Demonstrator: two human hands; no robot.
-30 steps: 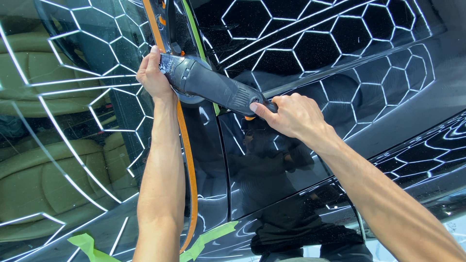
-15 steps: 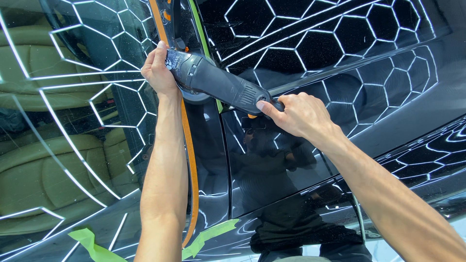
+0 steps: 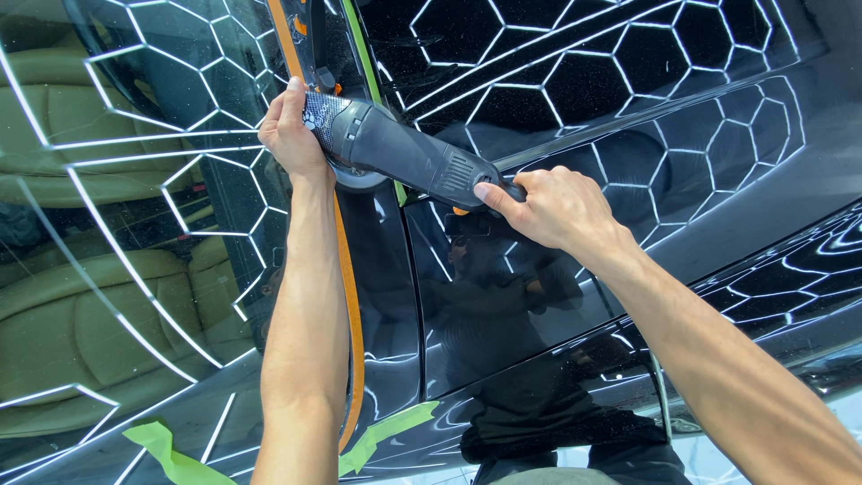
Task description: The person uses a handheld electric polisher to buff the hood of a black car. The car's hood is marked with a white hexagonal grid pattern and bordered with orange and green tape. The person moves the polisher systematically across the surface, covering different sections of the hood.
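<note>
Gripping the polisher point(image 3: 404, 157) with both hands, I am pressing it against the black car body point(image 3: 575, 81) in the upper middle of the frame. My left hand point(image 3: 289, 135) is cupping the rounded head of the tool, fingers curled over its patterned top, while my right hand point(image 3: 552, 208) is closing firmly around the tail end of the dark grey handle — thumb lying along the upper side. The polisher is lying at a slant, head toward the upper left, handle running down to the right, and its pale pad point(image 3: 359, 178) is showing just under the head, touching the paint. An orange strip of tape point(image 3: 350, 296) is running from the top of the frame down past my left forearm, along the edge of the window point(image 3: 135, 224) that fills the left side, with tan seats point(image 3: 99, 323) showing through the glass. Green tape point(image 3: 386, 433) is sticking to the panel at the bottom centre — white hexagon light reflections are spreading over paint and glass alike.
</note>
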